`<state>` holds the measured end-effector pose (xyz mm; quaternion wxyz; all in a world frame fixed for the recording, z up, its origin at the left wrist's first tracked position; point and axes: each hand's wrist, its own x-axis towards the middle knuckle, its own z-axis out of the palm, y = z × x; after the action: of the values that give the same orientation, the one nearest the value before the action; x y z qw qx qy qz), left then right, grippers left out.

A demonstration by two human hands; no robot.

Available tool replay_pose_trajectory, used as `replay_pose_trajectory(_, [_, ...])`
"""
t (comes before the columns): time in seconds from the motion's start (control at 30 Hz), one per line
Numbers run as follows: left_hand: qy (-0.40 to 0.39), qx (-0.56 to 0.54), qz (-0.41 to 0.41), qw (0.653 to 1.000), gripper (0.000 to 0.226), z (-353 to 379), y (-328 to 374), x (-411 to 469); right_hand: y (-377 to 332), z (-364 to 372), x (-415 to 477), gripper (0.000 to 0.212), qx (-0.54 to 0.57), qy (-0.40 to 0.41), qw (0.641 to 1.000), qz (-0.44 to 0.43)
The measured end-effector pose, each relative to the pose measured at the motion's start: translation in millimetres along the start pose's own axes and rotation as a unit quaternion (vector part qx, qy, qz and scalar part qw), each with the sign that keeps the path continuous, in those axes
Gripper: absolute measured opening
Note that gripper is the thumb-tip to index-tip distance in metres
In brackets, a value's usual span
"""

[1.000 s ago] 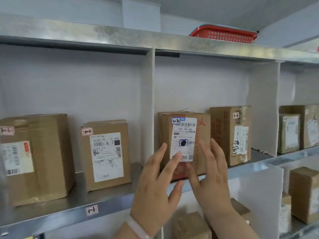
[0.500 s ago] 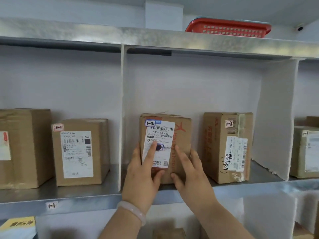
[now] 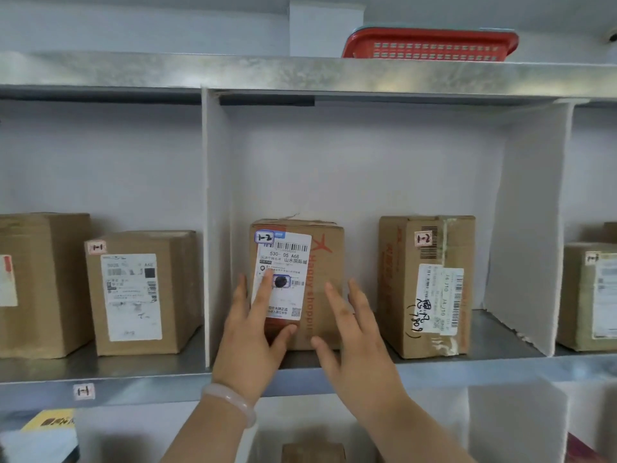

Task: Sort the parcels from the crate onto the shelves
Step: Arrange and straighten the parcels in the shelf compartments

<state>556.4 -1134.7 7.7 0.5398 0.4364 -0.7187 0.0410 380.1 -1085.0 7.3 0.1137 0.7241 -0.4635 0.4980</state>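
Head view: a metal shelf (image 3: pixel 140 379) runs across the frame, its front lip carrying a small sticker (image 3: pixel 83 391) marked "1-1". White dividers (image 3: pixel 211 228) split it into bays against a plain white wall (image 3: pixel 367 168). A second metal shelf (image 3: pixel 200 73) lies above, with a red basket (image 3: pixel 430 45) on top of it.

The parcel (image 3: pixel 325 262), a brown box, stands upright on the shelf in the middle bay, near the left divider. Its white label (image 3: pixel 287 259) faces out, with a "1-2" tag (image 3: pixel 264 237) at the top corner.

The left grip (image 3: pixel 253 332) lies flat against the parcel's front, fingers straight, index finger on the label and thumb low on the face. It wears a pale bracelet (image 3: pixel 233 401) at the wrist. The right grip (image 3: pixel 354 342) is spread wide with straight fingers before the parcel's right edge; whether it touches cannot be told.

A taller box (image 3: pixel 397 295) stands in the same bay, apart to the right. Two boxes (image 3: pixel 182 289) sit in the left bay and one (image 3: pixel 577 295) in the right bay. Below the shelf a box top (image 3: pixel 314 452) and something yellow (image 3: pixel 50 421) show.
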Motion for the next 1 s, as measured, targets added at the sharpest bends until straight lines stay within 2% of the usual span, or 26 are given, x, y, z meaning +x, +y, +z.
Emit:
replay_pose_trajectory(0.07, [0.069,0.046,0.033,0.996,0.086,-2,4,-2,-1,-20,-6,0.064,-0.011,0.057,0.997,-0.052])
replay_pose_trajectory(0.17, [0.143,0.079,0.13,0.978,0.069,0,26,-5,9,-53,-8,0.052,-0.024,0.154,0.982,-0.111])
replay_pose_trajectory(0.27, [0.147,0.045,0.186,0.97,0.064,16,69,-4,32,-86,-3,0.047,-0.042,0.234,0.968,-0.083])
replay_pose_trajectory(0.37, [0.099,-0.002,0.194,0.976,0.065,41,106,-1,64,-107,-4,0.05,-0.058,0.254,0.966,-0.008])
replay_pose_trajectory(0.43, [0.051,-0.018,0.176,0.983,0.069,60,122,2,84,-112,-8,0.054,-0.064,0.231,0.97,0.028])
replay_pose_trajectory(0.6, [-0.071,-0.05,0.121,0.989,0.09,99,137,8,109,-112,-19,0.082,-0.042,0.064,0.993,0.088])
replay_pose_trajectory(0.67, [-0.099,-0.054,0.109,0.988,0.101,110,136,11,115,-109,-21,0.084,-0.03,0.026,0.995,0.088])
replay_pose_trajectory(0.77, [-0.106,-0.066,0.089,0.988,0.109,123,132,15,123,-105,-18,0.091,-0.043,-0.004,0.995,0.088])
replay_pose_trajectory(1.0, [-0.097,-0.057,0.072,0.991,0.109,135,130,19,131,-103,-11,0.093,-0.037,-0.015,0.994,0.1])
